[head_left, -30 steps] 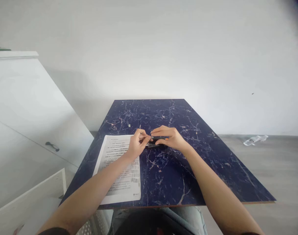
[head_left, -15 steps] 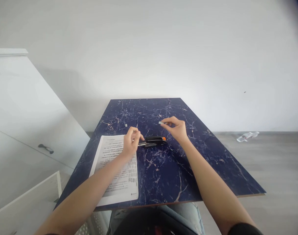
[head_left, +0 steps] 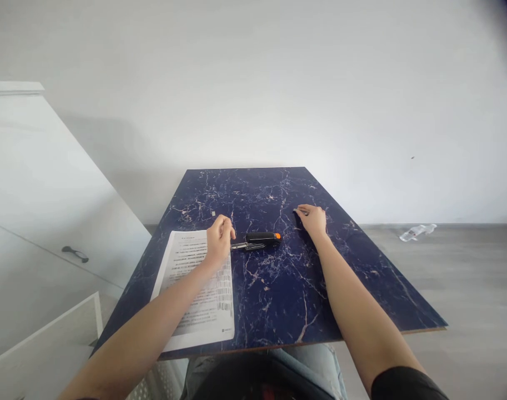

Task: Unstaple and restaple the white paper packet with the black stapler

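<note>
On the table lies a black stapler (head_left: 263, 239) with an orange end, its metal rail pulled out to the left. My left hand (head_left: 220, 236) is closed beside the tip of that rail, above the paper's top right corner; what its curled fingers hold, if anything, is hidden. Farther right, my right hand (head_left: 315, 218) rests low at the tabletop, thumb and fingers pinched on a small strip of staples (head_left: 295, 210), mostly covered. Printed paper sheets (head_left: 203, 328) lie under my left forearm. A small pale piece (head_left: 214, 213) sits beyond my left hand.
The dark blue marbled table (head_left: 274, 311) ends near my lap and reaches toward the white wall. A white cabinet (head_left: 40, 166) with a dark handle stands at left. Clear crumpled plastic (head_left: 417, 232) lies on the floor at right.
My right hand has moved right and down to the tabletop with the strip of staples. My left hand's fingers have curled in more beside the stapler, which lies as before.
</note>
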### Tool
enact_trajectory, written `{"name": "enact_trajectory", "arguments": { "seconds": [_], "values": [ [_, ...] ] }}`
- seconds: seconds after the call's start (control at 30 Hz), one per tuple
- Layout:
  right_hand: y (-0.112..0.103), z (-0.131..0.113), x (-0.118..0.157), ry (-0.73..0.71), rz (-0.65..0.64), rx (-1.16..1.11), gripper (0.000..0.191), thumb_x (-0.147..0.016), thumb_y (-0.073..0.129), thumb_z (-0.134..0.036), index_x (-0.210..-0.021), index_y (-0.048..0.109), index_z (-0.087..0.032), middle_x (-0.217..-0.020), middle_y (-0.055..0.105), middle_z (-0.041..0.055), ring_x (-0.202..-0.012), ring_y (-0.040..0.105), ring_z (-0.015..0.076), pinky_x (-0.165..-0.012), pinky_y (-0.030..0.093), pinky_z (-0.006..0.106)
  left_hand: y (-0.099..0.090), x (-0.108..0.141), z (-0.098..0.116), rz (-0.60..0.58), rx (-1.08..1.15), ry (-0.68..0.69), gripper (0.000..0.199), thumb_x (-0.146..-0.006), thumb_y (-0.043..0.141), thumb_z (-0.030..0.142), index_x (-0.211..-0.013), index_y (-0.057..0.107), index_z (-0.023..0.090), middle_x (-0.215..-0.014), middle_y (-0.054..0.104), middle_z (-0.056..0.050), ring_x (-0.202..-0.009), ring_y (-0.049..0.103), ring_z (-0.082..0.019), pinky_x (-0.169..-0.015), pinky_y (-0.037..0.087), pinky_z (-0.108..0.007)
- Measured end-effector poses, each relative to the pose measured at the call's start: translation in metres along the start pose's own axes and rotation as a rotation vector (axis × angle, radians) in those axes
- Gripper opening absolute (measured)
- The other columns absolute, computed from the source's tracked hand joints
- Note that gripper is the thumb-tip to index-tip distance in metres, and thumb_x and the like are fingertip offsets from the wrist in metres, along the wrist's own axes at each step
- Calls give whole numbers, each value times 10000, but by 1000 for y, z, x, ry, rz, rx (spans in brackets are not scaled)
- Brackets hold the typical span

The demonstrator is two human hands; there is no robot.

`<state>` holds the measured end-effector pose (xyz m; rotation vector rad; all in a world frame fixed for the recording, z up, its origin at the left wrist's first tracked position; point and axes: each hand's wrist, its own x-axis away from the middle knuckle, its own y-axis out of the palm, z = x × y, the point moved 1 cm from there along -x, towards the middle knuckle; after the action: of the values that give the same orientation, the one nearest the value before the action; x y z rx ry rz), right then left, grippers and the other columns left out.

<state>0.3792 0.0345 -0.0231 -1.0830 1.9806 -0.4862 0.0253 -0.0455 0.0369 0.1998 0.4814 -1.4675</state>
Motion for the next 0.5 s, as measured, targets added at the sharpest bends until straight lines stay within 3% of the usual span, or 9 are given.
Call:
{"name": "enact_trajectory", "arguments": {
  "seconds": [0.2,0.33,0.4,0.5],
  "values": [
    [-1,-3,1,14,-17,101,275,-826,652,-297,-1056,771,-205,-990,787,77,-1031,652,294,-979,481,454,0,0,-2,2,-37,-20,347,-1013,455,412,-730,503,217,-585,567,21,-544,490,-124,-577,372,-257],
    [-15,-25,3,-7,12,1,326,-850,653,-405,-1068,763,-190,-1022,765,112,-1032,628,310,-956,484,483,-3,-3,-8,77,-84,-40,354,-1011,452,397,-710,496,217,-575,549,24,-553,501,-125,-596,387,-257],
    [-24,-47,9,-97,-162,-171,383,-895,607,-491,-1099,753,-202,-1105,743,111,-962,653,275,-897,514,442,-5,-4,-11,111,-84,-48,346,-1013,443,393,-718,490,218,-585,542,27,-560,507,-124,-607,397,-254],
    [-29,-87,27,-391,-662,-386,554,-838,702,-542,-1314,659,-263,-1300,672,85,-1061,649,262,-855,528,367,-7,-7,-18,132,-59,-52,328,-1011,435,385,-738,501,216,-628,556,24,-592,521,-123,-628,414,-247]
  ]
}}
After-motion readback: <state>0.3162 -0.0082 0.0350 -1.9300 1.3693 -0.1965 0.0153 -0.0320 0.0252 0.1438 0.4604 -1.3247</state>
